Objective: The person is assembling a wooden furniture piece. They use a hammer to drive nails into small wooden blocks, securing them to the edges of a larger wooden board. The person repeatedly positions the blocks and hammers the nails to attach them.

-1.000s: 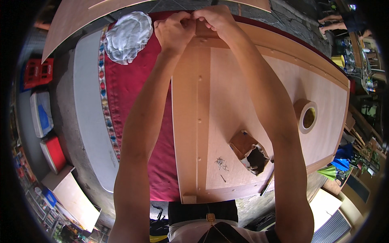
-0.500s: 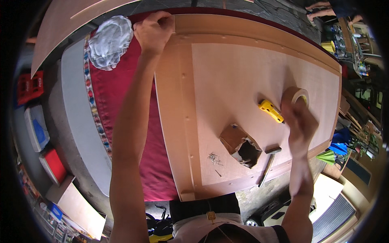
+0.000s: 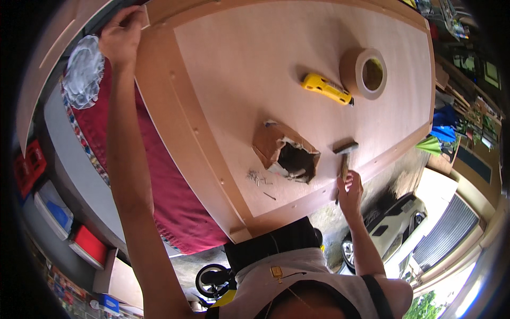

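Observation:
A large plywood panel with a raised wooden frame strip along its edges lies flat in front of me. My left hand reaches far out and grips the far left corner of the frame. My right hand closes around the wooden handle of a hammer lying at the near right edge of the panel. A torn brown cardboard box sits in the middle, with several small nails spilled beside it.
A yellow utility knife and a roll of brown tape lie on the panel's right part. A dark red cloth covers the surface under the panel, with crumpled clear plastic at far left. Storage bins stand at left, a vehicle at lower right.
My right hand left the far corner, passed the tape roll, and came down to the hammer handle at the near right edge. My left hand stayed on the far corner.

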The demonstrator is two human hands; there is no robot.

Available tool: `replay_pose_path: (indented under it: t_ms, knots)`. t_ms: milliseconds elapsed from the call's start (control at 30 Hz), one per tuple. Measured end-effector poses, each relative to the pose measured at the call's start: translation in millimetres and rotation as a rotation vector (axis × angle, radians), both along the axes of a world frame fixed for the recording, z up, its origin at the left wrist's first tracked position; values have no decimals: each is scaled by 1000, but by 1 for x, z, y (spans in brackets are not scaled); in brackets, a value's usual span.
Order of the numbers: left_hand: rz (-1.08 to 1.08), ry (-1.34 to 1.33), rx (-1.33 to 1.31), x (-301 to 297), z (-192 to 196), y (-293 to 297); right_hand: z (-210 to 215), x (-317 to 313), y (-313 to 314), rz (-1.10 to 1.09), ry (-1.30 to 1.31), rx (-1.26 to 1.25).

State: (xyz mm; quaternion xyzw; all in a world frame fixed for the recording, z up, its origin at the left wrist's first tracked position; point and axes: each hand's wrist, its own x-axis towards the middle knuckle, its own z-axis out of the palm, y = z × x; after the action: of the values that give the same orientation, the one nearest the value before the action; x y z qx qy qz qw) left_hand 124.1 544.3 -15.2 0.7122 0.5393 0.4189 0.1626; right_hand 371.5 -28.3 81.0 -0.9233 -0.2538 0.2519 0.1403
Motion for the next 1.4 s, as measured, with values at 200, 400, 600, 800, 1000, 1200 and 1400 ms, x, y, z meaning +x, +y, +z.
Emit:
replay_pose_path:
  t_ms: [200, 400, 600, 800, 1000, 1200, 1400]
  knots:
    - [-81, -152, 155, 7, 3, -5, 13, -11, 0, -473, 127, 245]
    - [0, -138, 298, 17, 14, -12, 65, 0, 152, 45, 79, 549]
    - [43, -72, 293, 5, 14, -12, 69, -30, 372, 570, 574, 497]
    - [41, -128, 302, 17, 13, -10, 16, -58, 453, 863, 173, 565]
    - [50, -102, 250, 14, 13, -14, -1, -64, 457, 897, 82, 705]
    - [38, -109, 274, 14, 12, -12, -12, -62, 457, 905, 34, 821]
    - [58, -91, 322, 15, 13, -11, -8, -65, 458, 910, 55, 812]
